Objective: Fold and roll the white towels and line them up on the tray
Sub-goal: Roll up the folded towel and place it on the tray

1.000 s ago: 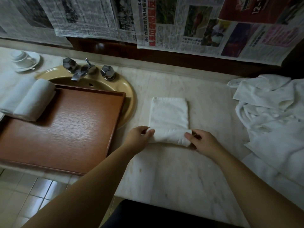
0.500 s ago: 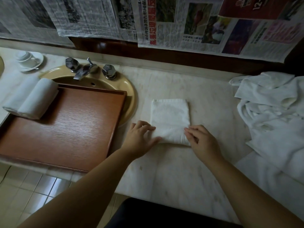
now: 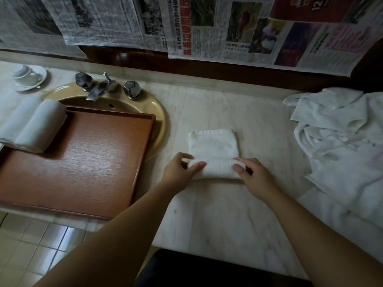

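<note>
A folded white towel [image 3: 213,146] lies on the marble counter, its near end rolled into a thick roll. My left hand [image 3: 178,172] grips the roll's left end, thumb on top and fingers curled round it. My right hand [image 3: 255,177] grips the right end the same way. A brown wooden tray [image 3: 87,162] sits to the left, partly over the sink. One rolled white towel [image 3: 41,125] lies at the tray's far left corner, with another white towel beside it at the frame edge.
A heap of loose white towels [image 3: 342,141] covers the counter's right side. A beige sink [image 3: 157,112] with a chrome tap [image 3: 97,88] sits behind the tray. A cup on a saucer [image 3: 27,76] stands far left. Newspapers hang on the wall behind.
Both hands have pushed the roll away from me along the towel. The roll is thicker and the flat part shorter than a second ago.
</note>
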Available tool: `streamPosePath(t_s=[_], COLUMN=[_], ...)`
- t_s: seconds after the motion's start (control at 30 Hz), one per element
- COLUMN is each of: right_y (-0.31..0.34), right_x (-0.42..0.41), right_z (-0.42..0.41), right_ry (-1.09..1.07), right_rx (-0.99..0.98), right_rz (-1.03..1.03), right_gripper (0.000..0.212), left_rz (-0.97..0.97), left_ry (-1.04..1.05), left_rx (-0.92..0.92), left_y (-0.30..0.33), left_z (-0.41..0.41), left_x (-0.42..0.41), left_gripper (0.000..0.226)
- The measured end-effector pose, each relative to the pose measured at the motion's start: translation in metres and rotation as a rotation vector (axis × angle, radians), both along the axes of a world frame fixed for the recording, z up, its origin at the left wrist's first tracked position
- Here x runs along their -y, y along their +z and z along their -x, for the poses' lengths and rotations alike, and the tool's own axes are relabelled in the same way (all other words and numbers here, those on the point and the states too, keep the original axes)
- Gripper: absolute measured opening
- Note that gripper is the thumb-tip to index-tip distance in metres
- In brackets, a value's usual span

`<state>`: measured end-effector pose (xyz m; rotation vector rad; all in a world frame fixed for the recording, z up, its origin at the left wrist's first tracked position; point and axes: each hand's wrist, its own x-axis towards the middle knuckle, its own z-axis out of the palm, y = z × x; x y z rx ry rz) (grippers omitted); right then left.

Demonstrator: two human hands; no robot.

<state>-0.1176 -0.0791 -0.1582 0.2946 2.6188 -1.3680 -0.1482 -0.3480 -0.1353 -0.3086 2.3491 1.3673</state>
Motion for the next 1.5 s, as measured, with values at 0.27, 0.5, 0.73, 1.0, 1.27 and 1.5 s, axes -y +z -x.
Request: streamPosePath(t_s=[0.27, 0.5, 0.73, 1.0, 1.27, 1.5], right_y=[-0.005, -0.007, -0.01, -0.013, 0.002, -0.001], right_x=[0.002, -0.007, -0.014, -0.008, 0.007, 0.011], right_z=[0.009, -0.018, -0.021, 0.019, 0.036, -0.002], right_ry=[-0.07, 0.097, 0.202, -0.014, -0.204, 0.024], right_rx=[-0.034, -0.481, -0.298, -0.061, -0.102, -0.468], right_rz=[0.033, -0.447, -0.455, -0.13, -0.068, -0.557], right_gripper=[0.015, 0.036, 0.056, 0.031, 0.014, 0.039], left_rz=[0.169, 0.391, 0.454, 0.062, -0.068, 0.496], left_ry=[0.026, -0.418, -0.558, -0.21, 0.081, -0.352], left_rx=[-0.316, -0.836, -0.571, -0.149, -0.189, -0.79], left_y=[-0.002, -0.033, -0.027, -0.014, -0.012, -0.026], left_z=[0.005, -0.005, 0.014, 0.024, 0.021, 0.014], left_x=[-0.01, 0.019, 0.021, 0.006, -0.014, -0.007], left_gripper=[0.034, 0.052, 0.069, 0.044, 0.034, 0.039])
